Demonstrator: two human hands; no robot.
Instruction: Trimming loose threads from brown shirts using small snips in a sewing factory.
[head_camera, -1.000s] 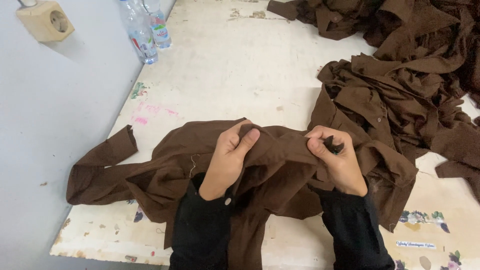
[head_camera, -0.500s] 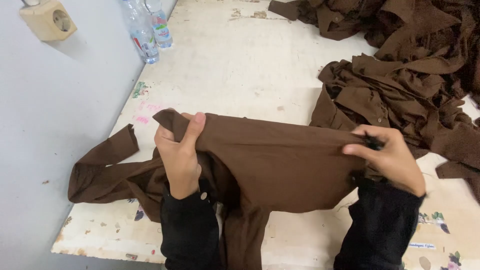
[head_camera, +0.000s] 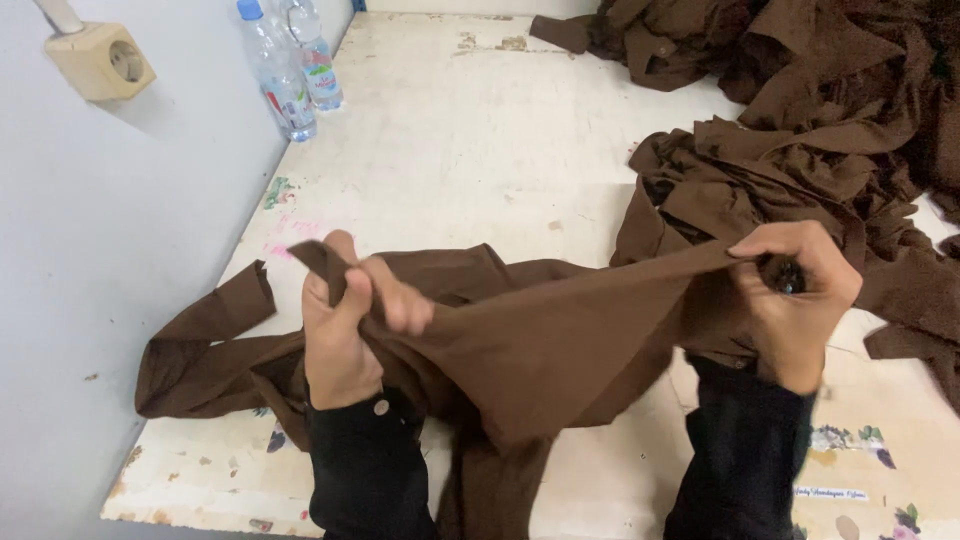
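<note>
Hands now spread wide apart: we've pulled brown garment (head_camera: 540, 340) taut above table (head_camera: 480, 150). Left hand (head_camera: 345, 325) fisted on one edge, right hand (head_camera: 795, 295) pinching other, also clutching small dark object (head_camera: 785, 275). Bunched cloth opened out; sleeve trails left.

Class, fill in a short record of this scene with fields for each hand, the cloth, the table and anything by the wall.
left hand: grip shut on brown cloth
right hand: grip shut on the same cloth, also holding a small dark object
brown cloth: pulled taut between the hands
table: worn white top
pile: more brown cloth, far right
bottles: two, by the wall
socket: on the wall
</note>
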